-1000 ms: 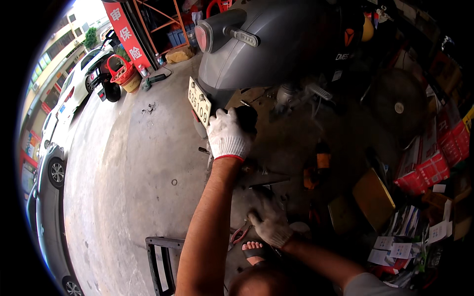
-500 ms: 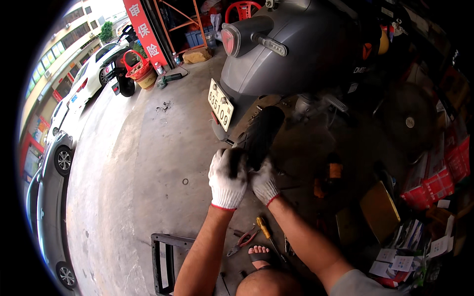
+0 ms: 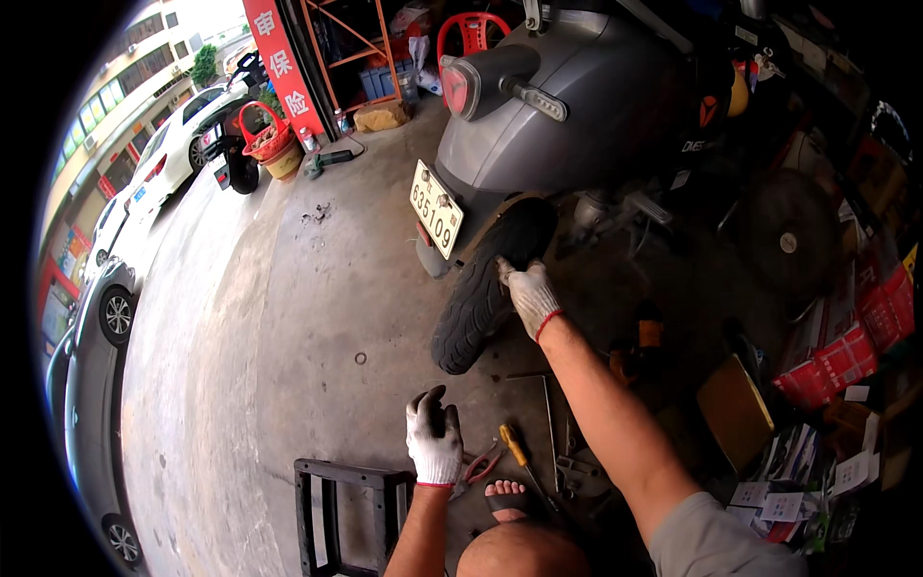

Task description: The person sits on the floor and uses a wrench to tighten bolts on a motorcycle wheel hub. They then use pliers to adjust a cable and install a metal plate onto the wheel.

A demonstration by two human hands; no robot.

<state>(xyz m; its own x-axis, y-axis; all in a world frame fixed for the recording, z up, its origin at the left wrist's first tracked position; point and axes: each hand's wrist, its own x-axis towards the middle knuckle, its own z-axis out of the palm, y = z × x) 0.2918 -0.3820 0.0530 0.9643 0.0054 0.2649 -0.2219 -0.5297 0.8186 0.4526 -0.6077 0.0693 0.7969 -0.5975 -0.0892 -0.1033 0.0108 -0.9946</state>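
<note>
A black tyre (image 3: 471,313) with a grooved tread slants out from under the rear of a grey scooter (image 3: 567,125), its lower end towards me. My right hand (image 3: 527,291), in a white knit glove with dark fingers, grips the tyre's right edge about midway along it; some fingertips are hidden. My left hand (image 3: 435,438), gloved the same way, hovers apart from the tyre, with fingers curved, spread from the thumb and nothing in them. Above the tyre hangs the scooter's number plate (image 3: 436,209).
Below my left hand lie red-handled pliers (image 3: 483,466) and a yellow-handled screwdriver (image 3: 513,445). A long-handled metal tool (image 3: 551,428) is to their right. A black frame (image 3: 356,471) stands at lower left, a fan (image 3: 788,240) at right. Boxes and papers (image 3: 784,505) crowd the lower right.
Both hands were together at the tyre's near end. My left hand has let go and drawn back; my right has shifted up along its right side. The tyre now reaches nearer to me.
</note>
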